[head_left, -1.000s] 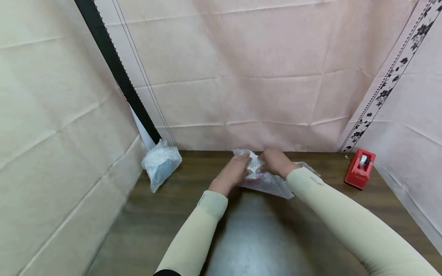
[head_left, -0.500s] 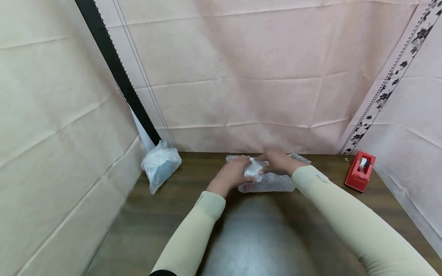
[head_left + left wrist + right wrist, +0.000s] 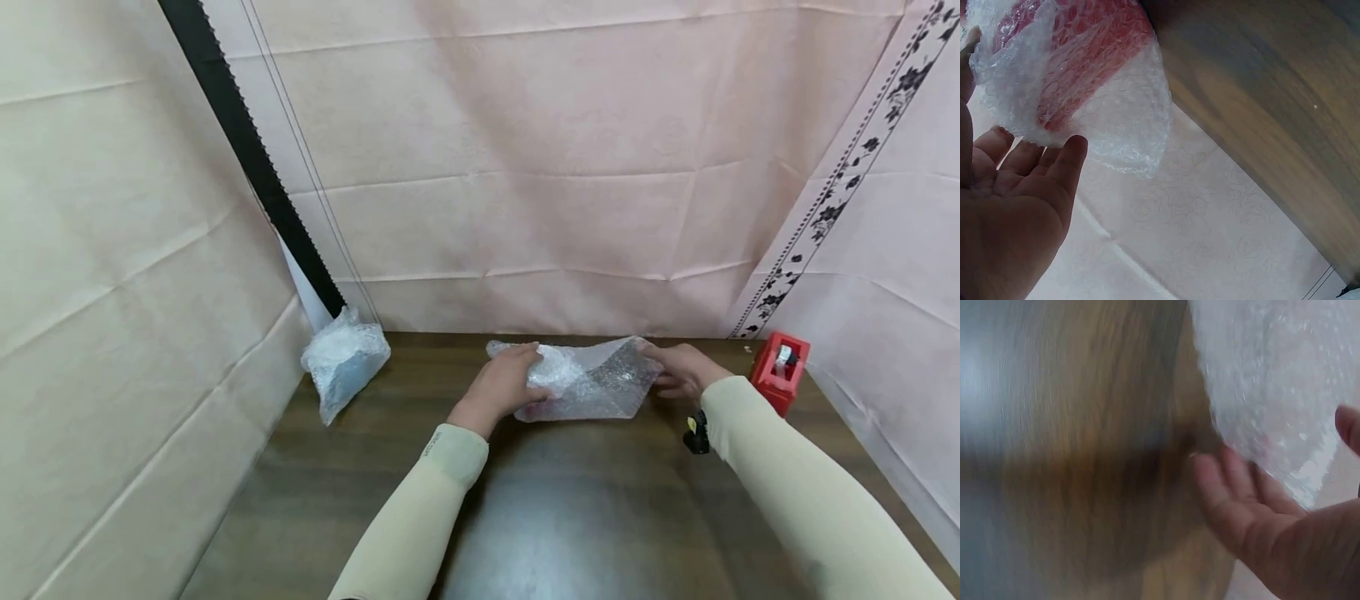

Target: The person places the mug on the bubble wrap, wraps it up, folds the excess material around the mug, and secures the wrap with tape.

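Observation:
A clear bubble wrap bundle [image 3: 592,383] lies near the back of the table, with something red [image 3: 1088,59] showing through its layers in the left wrist view. My left hand [image 3: 501,387] holds the bundle's left part, thumb on the near side and fingers over the top. At the other end, my right hand [image 3: 684,369] touches the edge of the loose wrap. In the right wrist view its fingers [image 3: 1238,487] are extended along that edge, and the thumb stands apart from them.
A red tape dispenser [image 3: 780,371] stands at the table's right side. Another bubble-wrapped item [image 3: 345,362], bluish inside, sits in the back left corner. Cloth walls [image 3: 525,208] enclose the brown table [image 3: 570,517] at the back and both sides.
My right hand has moved right, from the middle of the bundle to its right end, leaving the wrap there spread out in view. The left hand has stayed on the bundle's left part.

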Demonstrator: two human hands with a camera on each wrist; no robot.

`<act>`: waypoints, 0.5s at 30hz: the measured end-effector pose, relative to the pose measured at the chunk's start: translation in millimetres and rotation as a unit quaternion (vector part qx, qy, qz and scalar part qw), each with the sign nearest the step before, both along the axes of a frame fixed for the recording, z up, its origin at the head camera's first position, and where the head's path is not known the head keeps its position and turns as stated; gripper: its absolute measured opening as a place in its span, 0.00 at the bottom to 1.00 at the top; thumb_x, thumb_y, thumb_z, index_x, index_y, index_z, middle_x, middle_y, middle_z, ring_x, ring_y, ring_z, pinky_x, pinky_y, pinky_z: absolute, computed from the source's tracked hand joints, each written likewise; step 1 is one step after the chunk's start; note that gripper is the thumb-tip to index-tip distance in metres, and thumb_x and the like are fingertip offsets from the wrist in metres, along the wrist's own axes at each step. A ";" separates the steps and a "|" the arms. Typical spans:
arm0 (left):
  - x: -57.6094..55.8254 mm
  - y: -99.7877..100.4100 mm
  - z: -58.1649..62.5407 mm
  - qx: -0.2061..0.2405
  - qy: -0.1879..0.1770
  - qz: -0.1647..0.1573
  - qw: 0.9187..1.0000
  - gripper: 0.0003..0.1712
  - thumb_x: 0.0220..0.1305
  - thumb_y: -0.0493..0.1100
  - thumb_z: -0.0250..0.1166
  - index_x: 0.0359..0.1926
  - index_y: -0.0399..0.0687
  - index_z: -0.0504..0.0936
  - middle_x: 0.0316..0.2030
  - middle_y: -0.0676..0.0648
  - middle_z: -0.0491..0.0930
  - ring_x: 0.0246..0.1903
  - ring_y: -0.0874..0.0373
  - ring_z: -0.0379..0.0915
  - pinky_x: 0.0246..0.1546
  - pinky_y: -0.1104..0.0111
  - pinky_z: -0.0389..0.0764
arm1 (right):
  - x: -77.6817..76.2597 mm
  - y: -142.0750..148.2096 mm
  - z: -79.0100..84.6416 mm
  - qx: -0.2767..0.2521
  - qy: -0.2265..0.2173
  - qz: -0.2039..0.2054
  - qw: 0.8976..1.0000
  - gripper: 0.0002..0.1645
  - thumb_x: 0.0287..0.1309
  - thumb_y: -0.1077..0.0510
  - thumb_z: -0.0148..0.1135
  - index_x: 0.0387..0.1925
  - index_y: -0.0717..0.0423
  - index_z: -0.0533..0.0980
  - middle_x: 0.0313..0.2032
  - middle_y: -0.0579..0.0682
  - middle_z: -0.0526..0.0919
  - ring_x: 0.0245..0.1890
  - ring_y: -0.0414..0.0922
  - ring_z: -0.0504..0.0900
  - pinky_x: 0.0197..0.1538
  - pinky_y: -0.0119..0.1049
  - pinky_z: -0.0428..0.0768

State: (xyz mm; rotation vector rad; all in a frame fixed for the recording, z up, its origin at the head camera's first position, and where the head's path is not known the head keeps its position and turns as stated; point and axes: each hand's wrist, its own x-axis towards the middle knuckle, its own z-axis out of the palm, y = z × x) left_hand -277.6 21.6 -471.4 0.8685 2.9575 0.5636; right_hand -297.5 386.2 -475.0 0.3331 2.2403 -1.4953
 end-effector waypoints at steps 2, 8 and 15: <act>0.0 0.4 0.1 0.002 0.002 -0.001 1.000 0.42 0.76 0.63 0.76 0.81 0.50 0.78 0.88 0.49 0.68 0.86 0.47 0.66 0.86 0.54 0.72 | 9.6 -11.2 5.6 -0.029 0.020 -0.034 0.999 0.52 0.89 0.42 0.52 0.90 0.72 0.44 0.87 0.73 0.57 0.82 0.63 0.73 0.78 0.55 0.83; -1.3 1.0 -0.9 0.014 0.000 0.009 1.000 0.41 0.75 0.63 0.77 0.80 0.50 0.80 0.87 0.50 0.70 0.86 0.48 0.67 0.85 0.54 0.73 | 15.4 -46.9 26.6 0.053 0.145 -0.063 0.986 0.33 0.86 0.54 0.58 0.78 0.74 0.71 0.65 0.61 0.79 0.53 0.42 0.81 0.50 0.30 0.85; -1.3 0.1 -9.6 0.062 -0.005 0.022 0.998 0.42 0.70 0.63 0.81 0.78 0.52 0.83 0.85 0.45 0.66 0.84 0.49 0.69 0.80 0.55 0.80 | 10.5 -85.7 53.5 0.118 0.225 -0.026 0.967 0.26 0.83 0.52 0.64 0.64 0.71 0.84 0.56 0.58 0.87 0.46 0.45 0.80 0.44 0.33 0.81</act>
